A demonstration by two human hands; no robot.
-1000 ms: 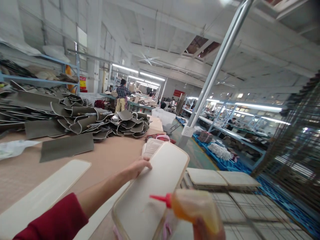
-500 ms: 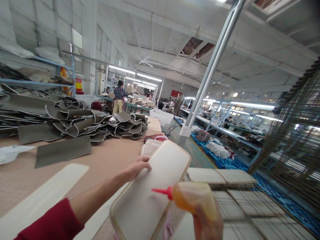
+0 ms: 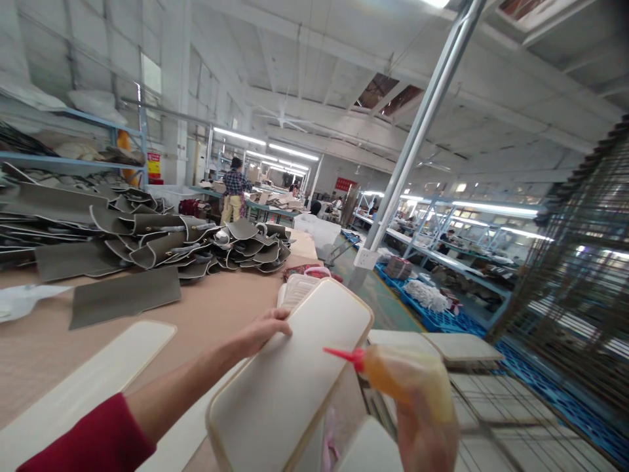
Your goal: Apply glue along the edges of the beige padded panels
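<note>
My left hand (image 3: 268, 331) grips the left edge of a cream, rounded-corner panel (image 3: 295, 373), with the thumb on its face. The panel is tilted up above the table. My right hand (image 3: 425, 432), partly blurred, is wrapped round a clear squeeze bottle (image 3: 407, 373) of amber liquid, probably glue. Its red nozzle (image 3: 344, 355) points left over the panel's face, and I cannot tell whether the tip touches it. On the table to the left lies another cream panel (image 3: 93, 387). A further pale piece is partly hidden under my left forearm.
Grey-green pieces with pale edges (image 3: 147, 236) are heaped on the brown-topped table (image 3: 230, 295). Cream panels (image 3: 464, 346) lie on a wire rack at right. A metal post (image 3: 413, 144) rises beyond the table, near blue pallets (image 3: 432, 314). A person (image 3: 234, 190) stands far back.
My right hand has moved the bottle to the right and slightly up across the panel. The panel and my left hand have shifted slightly left.
</note>
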